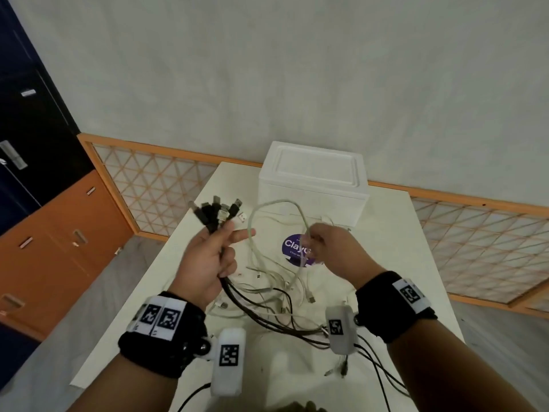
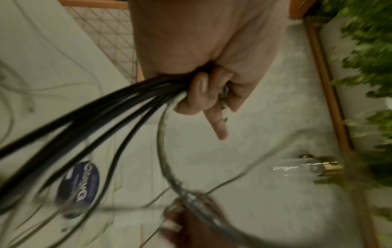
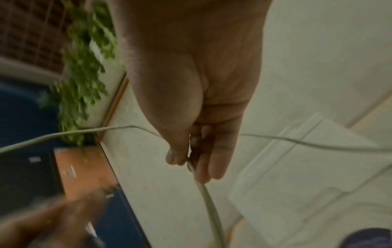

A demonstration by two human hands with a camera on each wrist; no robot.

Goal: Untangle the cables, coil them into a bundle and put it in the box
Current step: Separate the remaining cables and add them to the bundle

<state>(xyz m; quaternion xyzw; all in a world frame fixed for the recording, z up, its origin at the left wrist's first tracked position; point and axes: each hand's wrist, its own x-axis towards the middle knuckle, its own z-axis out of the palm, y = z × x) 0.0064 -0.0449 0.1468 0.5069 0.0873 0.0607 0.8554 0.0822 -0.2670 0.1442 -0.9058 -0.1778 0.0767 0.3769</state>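
Observation:
My left hand (image 1: 212,251) grips a bunch of black cables (image 1: 214,217), plug ends fanned out above the fist, forefinger pointing right. In the left wrist view the black cables (image 2: 101,114) stream out of the curled fingers (image 2: 199,94). My right hand (image 1: 323,248) pinches a white cable (image 1: 267,209) that loops up in front of the white foam box (image 1: 312,179). The right wrist view shows thumb and fingers (image 3: 203,161) pinching that white cable (image 3: 210,206). Loose white and black cables (image 1: 279,295) lie tangled on the table below both hands.
The foam box stands closed at the far end of the white table (image 1: 401,263), a round purple sticker (image 1: 297,248) in front of it. Orange cabinets (image 1: 53,248) stand left, a lattice partition (image 1: 475,248) behind. Black cables trail off the near right edge.

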